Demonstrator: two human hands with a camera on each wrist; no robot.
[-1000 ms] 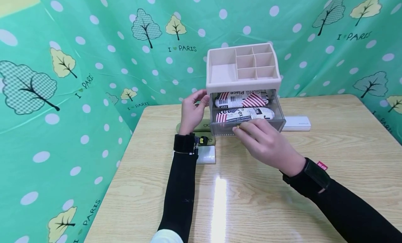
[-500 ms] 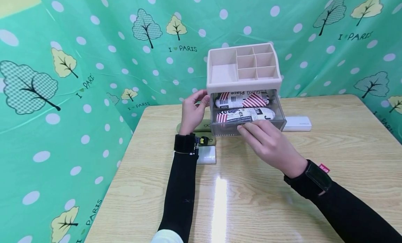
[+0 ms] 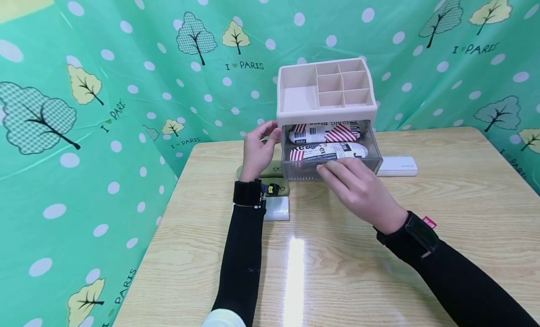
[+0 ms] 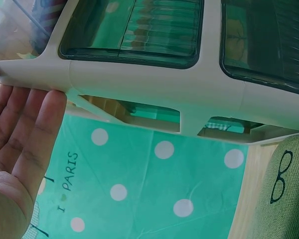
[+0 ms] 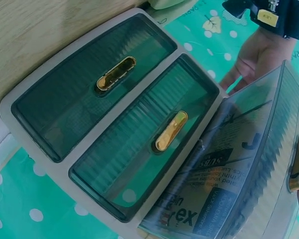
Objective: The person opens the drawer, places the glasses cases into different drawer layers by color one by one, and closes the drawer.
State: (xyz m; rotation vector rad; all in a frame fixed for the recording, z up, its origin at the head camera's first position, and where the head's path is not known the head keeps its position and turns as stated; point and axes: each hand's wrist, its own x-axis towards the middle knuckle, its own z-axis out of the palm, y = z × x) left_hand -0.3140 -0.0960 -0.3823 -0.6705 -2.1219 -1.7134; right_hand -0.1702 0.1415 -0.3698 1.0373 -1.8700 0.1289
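"How are the hands?"
"The right hand [image 3: 360,192] pinches the handle [image 5: 295,180] of the pulled-out drawer [image 3: 301,171], right of centre; the left hand [image 3: 260,148], fingers extended, touches the organizer [image 3: 326,115]."
"And room?"
"The drawer juts over the worktop [image 3: 194,256], which stretches to the bottom edge."
"Writing?"
"'PARIS' on the curtain [image 3: 139,41], upper centre; 'ex' on the front packet [image 3: 352,150]."

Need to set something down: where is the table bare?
Bare tabletop lies in front, between the black sleeves, and right of the white box, up to the curtain. It's crowded around the left hand: drawer unit, green cases, glossy white item.
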